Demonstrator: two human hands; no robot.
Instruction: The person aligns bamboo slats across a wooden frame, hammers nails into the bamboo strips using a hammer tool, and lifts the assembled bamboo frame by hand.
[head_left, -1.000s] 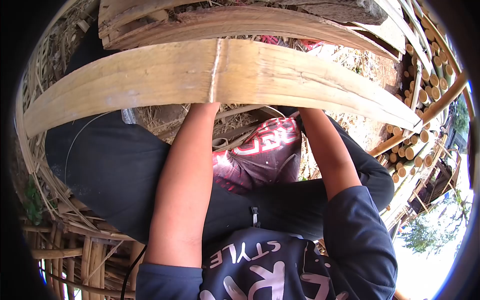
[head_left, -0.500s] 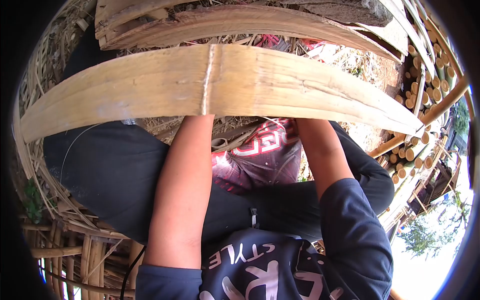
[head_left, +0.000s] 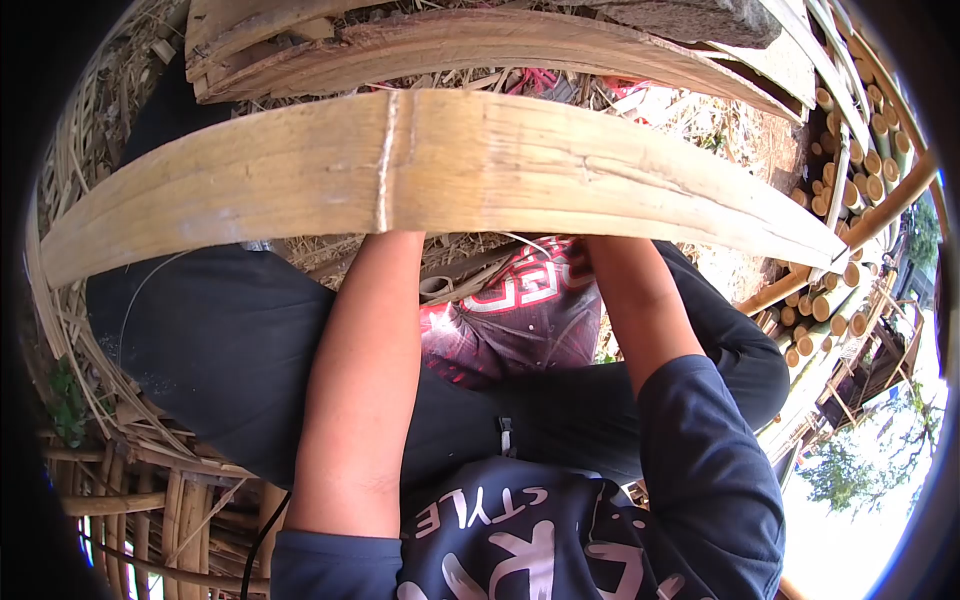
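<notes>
A wide split-bamboo strip [head_left: 560, 165] arches across the view from left to right, with a raised node ridge [head_left: 386, 160] left of its middle. My left forearm [head_left: 365, 370] reaches up under it, and the hand is hidden behind the strip. The right forearm [head_left: 650, 300] does likewise, a little right of centre, its hand covered too. What the fingers hold or touch cannot be made out. Between the forearms lies a red, white and dark printed cloth [head_left: 540, 320] over my lap. A thin pale strand [head_left: 522, 241] shows just below the strip's lower edge.
Curved wooden planks [head_left: 480, 48] lie beyond the strip. Cut bamboo poles [head_left: 870, 170] are stacked at the right, near a slanting pole [head_left: 890, 205]. Loose shavings [head_left: 85, 130] cover the ground at the left. Bamboo slats [head_left: 180, 520] stand at the lower left.
The bamboo strip has slid to the left, as its node ridge shows. Both forearms have shifted slightly left.
</notes>
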